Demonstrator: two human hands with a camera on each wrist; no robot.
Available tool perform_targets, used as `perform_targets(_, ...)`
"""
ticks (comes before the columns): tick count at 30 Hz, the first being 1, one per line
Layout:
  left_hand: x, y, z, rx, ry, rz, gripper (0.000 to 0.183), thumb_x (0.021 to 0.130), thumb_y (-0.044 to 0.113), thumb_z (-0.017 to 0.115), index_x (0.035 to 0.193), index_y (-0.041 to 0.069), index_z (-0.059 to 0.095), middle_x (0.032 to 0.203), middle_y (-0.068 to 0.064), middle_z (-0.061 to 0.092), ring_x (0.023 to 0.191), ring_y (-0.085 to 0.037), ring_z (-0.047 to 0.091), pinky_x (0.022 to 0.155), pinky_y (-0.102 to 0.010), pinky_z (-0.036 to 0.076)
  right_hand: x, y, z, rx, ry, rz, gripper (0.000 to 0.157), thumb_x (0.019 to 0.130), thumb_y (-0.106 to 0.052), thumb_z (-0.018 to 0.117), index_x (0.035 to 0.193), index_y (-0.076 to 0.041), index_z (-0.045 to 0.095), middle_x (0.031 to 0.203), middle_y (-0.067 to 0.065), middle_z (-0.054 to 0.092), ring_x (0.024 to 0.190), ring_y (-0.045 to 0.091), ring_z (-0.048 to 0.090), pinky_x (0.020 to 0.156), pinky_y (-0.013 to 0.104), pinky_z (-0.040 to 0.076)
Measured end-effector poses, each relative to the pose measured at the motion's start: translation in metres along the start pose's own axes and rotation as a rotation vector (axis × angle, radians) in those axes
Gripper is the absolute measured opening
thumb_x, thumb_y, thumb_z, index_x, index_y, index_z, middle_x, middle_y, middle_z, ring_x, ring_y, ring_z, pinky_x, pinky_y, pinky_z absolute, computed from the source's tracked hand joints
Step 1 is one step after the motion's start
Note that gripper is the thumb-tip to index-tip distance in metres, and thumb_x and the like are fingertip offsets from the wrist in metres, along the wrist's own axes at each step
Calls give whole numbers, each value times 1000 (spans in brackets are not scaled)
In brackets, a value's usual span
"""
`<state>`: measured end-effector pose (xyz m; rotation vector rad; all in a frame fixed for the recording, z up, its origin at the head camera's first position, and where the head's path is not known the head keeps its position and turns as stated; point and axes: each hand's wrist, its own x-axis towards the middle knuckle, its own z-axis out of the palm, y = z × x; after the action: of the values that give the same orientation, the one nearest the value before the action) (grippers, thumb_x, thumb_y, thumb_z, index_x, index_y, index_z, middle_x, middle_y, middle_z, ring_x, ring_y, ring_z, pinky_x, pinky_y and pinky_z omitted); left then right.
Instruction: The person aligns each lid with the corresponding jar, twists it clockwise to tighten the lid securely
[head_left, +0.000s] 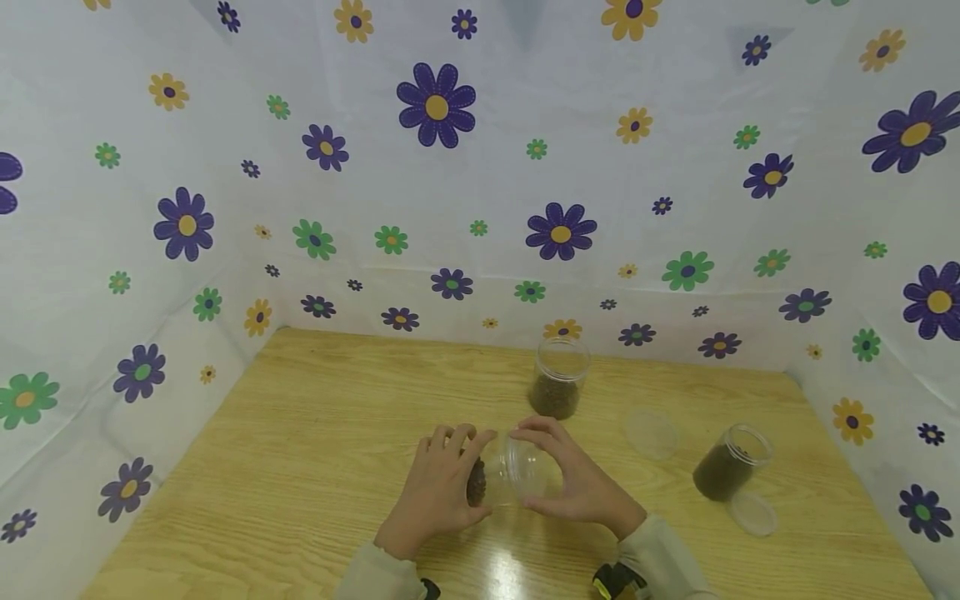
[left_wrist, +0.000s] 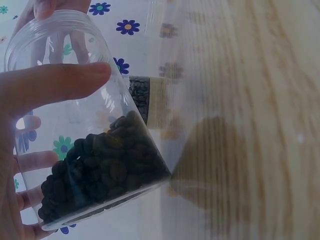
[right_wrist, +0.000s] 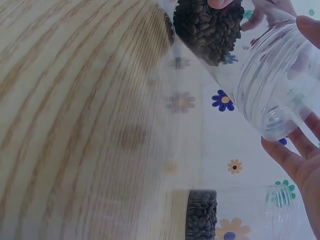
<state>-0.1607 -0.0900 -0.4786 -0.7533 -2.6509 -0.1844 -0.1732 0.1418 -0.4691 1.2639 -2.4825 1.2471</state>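
Observation:
A clear jar (head_left: 497, 471) with a threaded neck tilts over the table, its mouth toward the right. Dark coffee beans (left_wrist: 105, 167) lie heaped at its base. My left hand (head_left: 441, 487) grips the jar's lower body, thumb on the near side and fingers beyond it. At the mouth end, my right hand (head_left: 573, 477) holds the rim between thumb and fingers, as the right wrist view shows its fingertips (right_wrist: 277, 150) against the clear rim. Whether a lid sits over that mouth, I cannot tell.
Behind the hands stands an uncovered jar (head_left: 555, 392) partly filled with beans. Another uncovered jar (head_left: 723, 471) holds dark contents to the right. Two translucent discs, like lids, lie on the wooden table (head_left: 300, 450): one disc (head_left: 651, 433) farther back, one disc (head_left: 753, 513) nearer.

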Motion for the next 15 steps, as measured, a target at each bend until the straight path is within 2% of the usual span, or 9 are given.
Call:
perform_targets(5,0,0,-2,12,1,7,99,52,63,81,135,25,42,119,-3,52,102,-24,50,75,-41,46,1,2,1,6,-1,-6,72,75,-21,79,137,-13,43,135,12,37,127,26,38,96,54,44)
perform_targets(9,-1,0,-4,14,-4,5,99,53,64,80,134,24,42,119,-4,52,101,-24,51,75,-41,47,1,2,2,29,1,-1,71,75,-19,79,136,-12,44,136,9,37,126,24,39,95,51,46)
perform_targets(15,-1,-1,-5,4,1,2,98,52,63,81,134,25,42,119,-4,52,101,-24,51,75,-40,48,3,2,3,7,2,-4,70,73,-19,80,134,-12,46,136,8,38,126,25,39,95,52,44)
